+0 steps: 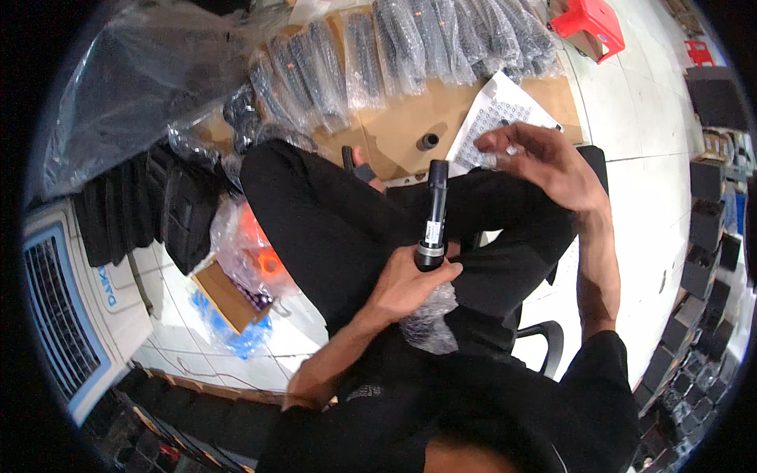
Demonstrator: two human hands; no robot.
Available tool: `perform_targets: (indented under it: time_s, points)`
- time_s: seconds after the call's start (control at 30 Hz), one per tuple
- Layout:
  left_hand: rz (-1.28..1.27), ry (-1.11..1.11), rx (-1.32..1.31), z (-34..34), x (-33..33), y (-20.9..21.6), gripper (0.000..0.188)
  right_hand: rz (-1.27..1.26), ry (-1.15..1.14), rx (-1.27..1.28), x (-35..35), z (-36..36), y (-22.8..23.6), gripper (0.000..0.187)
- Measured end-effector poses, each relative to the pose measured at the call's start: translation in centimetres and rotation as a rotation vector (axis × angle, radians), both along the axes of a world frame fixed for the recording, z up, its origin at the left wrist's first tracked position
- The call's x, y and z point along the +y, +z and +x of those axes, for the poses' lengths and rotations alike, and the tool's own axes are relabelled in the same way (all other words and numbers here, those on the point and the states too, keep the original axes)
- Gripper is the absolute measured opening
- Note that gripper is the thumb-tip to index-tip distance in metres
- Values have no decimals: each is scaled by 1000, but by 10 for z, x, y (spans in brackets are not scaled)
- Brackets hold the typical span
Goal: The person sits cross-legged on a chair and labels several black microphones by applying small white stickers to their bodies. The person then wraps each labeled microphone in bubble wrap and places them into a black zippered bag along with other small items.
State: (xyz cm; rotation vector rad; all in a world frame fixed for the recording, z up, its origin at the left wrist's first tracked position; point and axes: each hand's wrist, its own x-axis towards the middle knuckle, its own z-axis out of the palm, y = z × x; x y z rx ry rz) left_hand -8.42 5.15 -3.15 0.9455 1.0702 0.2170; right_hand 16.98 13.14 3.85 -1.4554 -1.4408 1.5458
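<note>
My left hand (pixel 407 287) is closed round the lower end of a black flashlight (pixel 435 213) that points away from me. The flashlight has a silver ring near my fingers and a white label on its barrel. Crumpled bubble wrap (pixel 432 322) hangs below that hand, over my lap. My right hand (pixel 552 164) is raised above my right knee, beside a white sheet (pixel 505 102) printed with rows of small round marks. Its fingers are curled into a pinch near a tiny pale bit that I cannot make out. A short black cylinder (pixel 428 142) stands on the cardboard beyond the flashlight.
Several bubble-wrapped dark items (pixel 363 59) line the far side of the cardboard (pixel 398 118). A red stool (pixel 590 27) stands far right. Black bags (pixel 185 205), a plastic bag with orange things (pixel 256 244), an open carton (pixel 229 296) and a white appliance (pixel 102 292) are on my left.
</note>
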Motion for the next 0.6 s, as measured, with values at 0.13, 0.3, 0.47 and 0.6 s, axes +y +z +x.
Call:
perform_targets:
  time_s: [0.13, 0.3, 0.47, 0.6]
  points:
    - [120, -162, 106, -6, 6, 37, 27, -46, 59, 66, -31, -7, 32, 14]
    - [280, -420, 214, -9, 2, 47, 40, -55, 189, -65, -31, -3, 46, 15]
    - [197, -666, 268, -17, 3, 51, 43, -226, 421, -179, -29, 1, 46, 23]
    - [259, -816, 255, -28, 4, 38, 45, -332, 518, -216, -39, -2, 34, 33]
